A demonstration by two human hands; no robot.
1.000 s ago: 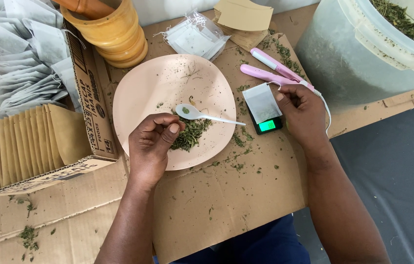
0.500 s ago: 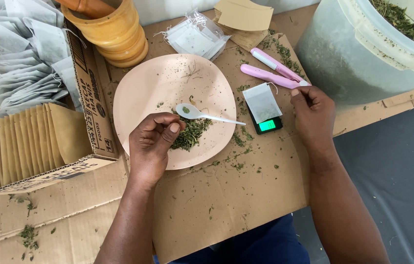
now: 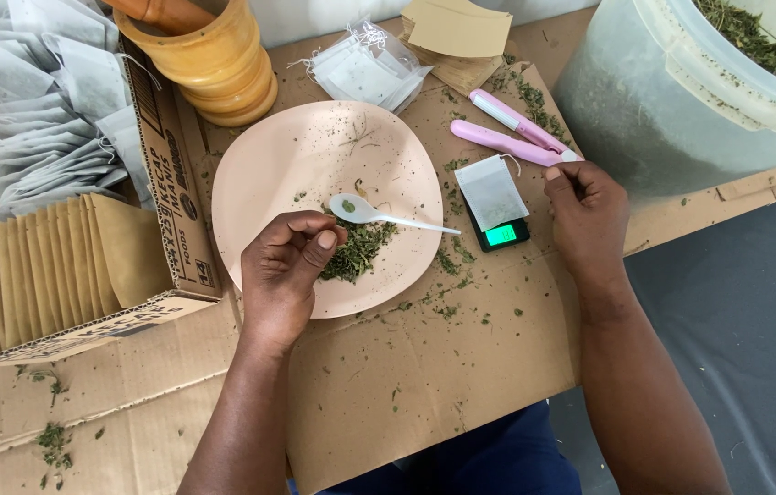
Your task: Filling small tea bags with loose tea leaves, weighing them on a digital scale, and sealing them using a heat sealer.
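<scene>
My left hand (image 3: pixel 282 275) rests on the near edge of a pale pink plate (image 3: pixel 314 156), fingers pinched together just beside a small pile of dried green herbs (image 3: pixel 360 249). Whether it pinches any herbs is hidden. A white plastic spoon (image 3: pixel 388 217) lies on the plate with a few flakes in its bowl. To the right, a white tea bag (image 3: pixel 490 191) lies on a small black pocket scale (image 3: pixel 502 234) with a lit green display. My right hand (image 3: pixel 589 215) sits a little right of the scale, fingers curled, nothing visible in it.
A pink handheld sealer (image 3: pixel 511 133) lies behind the scale. A large translucent bucket of herbs (image 3: pixel 644 101) stands at the right. A wooden mortar (image 3: pixel 214 64), a packet of tea bags (image 3: pixel 365 69) and brown envelopes (image 3: pixel 456 32) sit behind. A cardboard box (image 3: pixel 177 183) at left holds tea bags and envelopes.
My right hand has drawn away from the scale's edge to the right, leaving the tea bag on the scale. My left hand has stayed by the herb pile.
</scene>
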